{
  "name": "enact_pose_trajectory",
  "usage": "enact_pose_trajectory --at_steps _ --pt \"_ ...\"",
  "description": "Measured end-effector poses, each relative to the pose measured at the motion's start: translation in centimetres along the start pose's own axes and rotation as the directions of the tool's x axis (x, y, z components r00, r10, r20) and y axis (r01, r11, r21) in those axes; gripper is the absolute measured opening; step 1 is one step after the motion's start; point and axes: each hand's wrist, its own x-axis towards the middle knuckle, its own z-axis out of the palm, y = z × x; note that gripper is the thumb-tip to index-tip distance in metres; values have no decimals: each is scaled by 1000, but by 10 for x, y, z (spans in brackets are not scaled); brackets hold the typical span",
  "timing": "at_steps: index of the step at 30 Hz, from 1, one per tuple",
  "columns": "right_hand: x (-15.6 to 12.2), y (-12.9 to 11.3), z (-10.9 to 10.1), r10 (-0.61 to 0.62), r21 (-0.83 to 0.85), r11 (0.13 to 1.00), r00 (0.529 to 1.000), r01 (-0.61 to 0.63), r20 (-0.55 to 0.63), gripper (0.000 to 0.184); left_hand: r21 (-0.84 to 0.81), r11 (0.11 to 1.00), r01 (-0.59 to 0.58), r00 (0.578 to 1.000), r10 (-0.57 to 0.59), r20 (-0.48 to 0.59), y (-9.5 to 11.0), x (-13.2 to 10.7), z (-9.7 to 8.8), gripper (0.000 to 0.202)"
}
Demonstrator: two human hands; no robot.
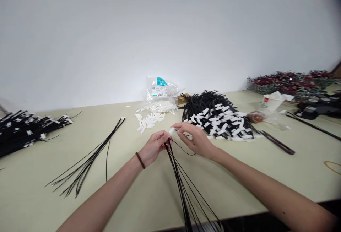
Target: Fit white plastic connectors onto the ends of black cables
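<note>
Between my two hands, over the middle of the table, is a white plastic connector [172, 131] with several thin black wires [176, 170] hanging from it toward the table's front edge. My left hand [155, 146] is closed around the connector's left part and the tops of the wires. The fingers of my right hand [195, 139] pinch at the connector's right end, where one black wire loops out below them. Whether that wire's tip sits inside the connector is too small to tell. Left of my hands lies a finished-looking bundle of black wires [92, 157] with a white connector at its top.
Loose white connectors [150, 120] lie beyond my hands before a clear plastic bag [160, 93]. A large heap of black wires [210, 106] with white ends is at right, tweezers [277, 142] beside it. Another wire pile [29, 132], a paper cup [271, 103] and dried flowers [287, 82] flank the table.
</note>
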Motion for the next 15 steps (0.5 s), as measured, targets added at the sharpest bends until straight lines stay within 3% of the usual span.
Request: enact_pose_trajectory --at_steps 4,9,12,15 --pt "1 2 0 -6 -2 1000 1000 6 1 15 -12 1000 5 1000 -5 -11 -1 0 1 31" --pt "-2 9 6 -46 -247 969 996 26 -73 13 -94 996 -2 993 -9 -117 -3 2 0 29" --pt "-3 8 8 -237 -305 923 971 233 25 27 -148 989 -24 985 -2 -173 -2 2 0 29" --pt "-5 6 11 -392 -256 882 917 396 68 27 -159 987 -29 981 -2 -193 0 2 0 29"
